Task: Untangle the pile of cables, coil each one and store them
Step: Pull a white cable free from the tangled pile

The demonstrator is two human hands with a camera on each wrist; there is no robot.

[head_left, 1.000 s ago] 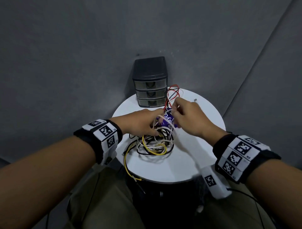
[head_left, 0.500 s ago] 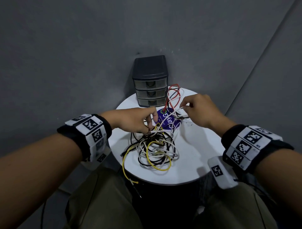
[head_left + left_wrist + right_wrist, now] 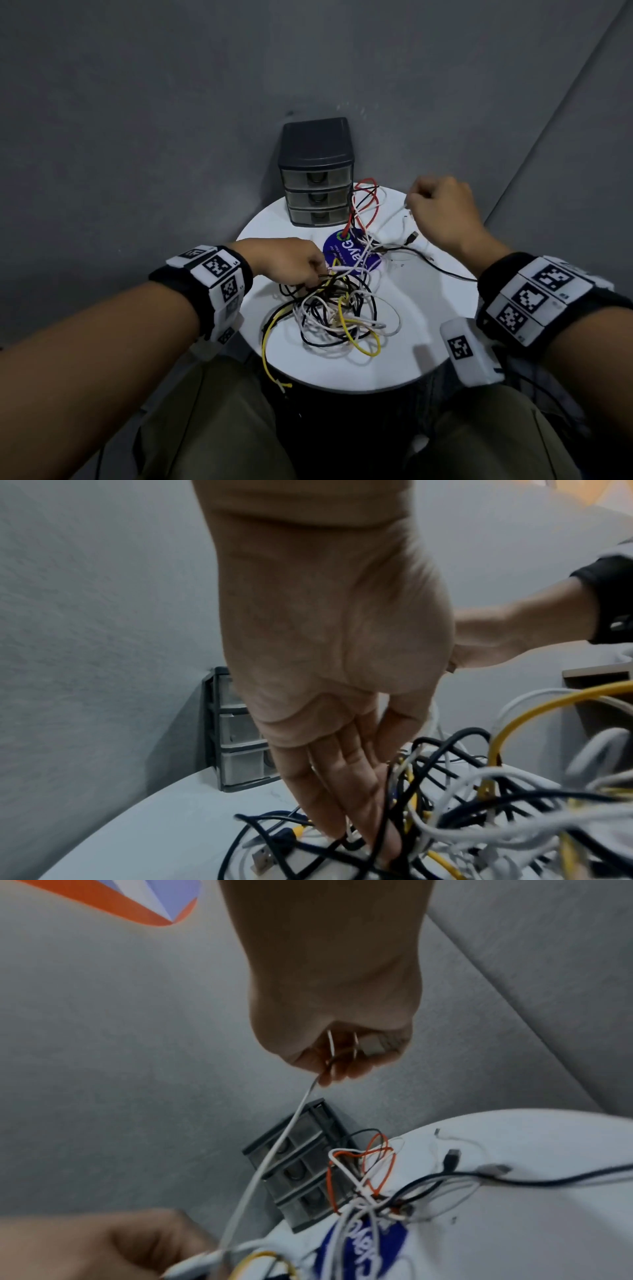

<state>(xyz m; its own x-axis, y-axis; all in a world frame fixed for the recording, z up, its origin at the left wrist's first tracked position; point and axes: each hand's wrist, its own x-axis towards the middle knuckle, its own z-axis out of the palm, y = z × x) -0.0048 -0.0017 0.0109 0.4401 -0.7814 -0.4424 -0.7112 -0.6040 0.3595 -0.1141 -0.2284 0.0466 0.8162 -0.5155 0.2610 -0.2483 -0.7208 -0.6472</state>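
A tangle of white, black and yellow cables (image 3: 339, 308) lies in the middle of the round white table (image 3: 428, 308). My left hand (image 3: 317, 275) rests on the tangle's far left side. In the left wrist view its straight fingers (image 3: 363, 818) press down among black and white strands. My right hand (image 3: 414, 200) is raised over the table's far right and pinches the end of a thin white cable (image 3: 385, 224). That white cable (image 3: 270, 1158) runs taut from the curled right hand (image 3: 329, 1069) down to the pile by my left hand.
A dark three-drawer unit (image 3: 317, 178) stands at the table's back edge, drawers closed. Red and white loops (image 3: 373, 202) lie beside it over a blue sticker (image 3: 346, 253). A black cable (image 3: 445, 270) trails right, and a yellow one (image 3: 270, 363) hangs off the front edge.
My right hand has moved up and to the right, drawing the white cable out of the pile. My left hand has stayed on the tangle, holding it down.
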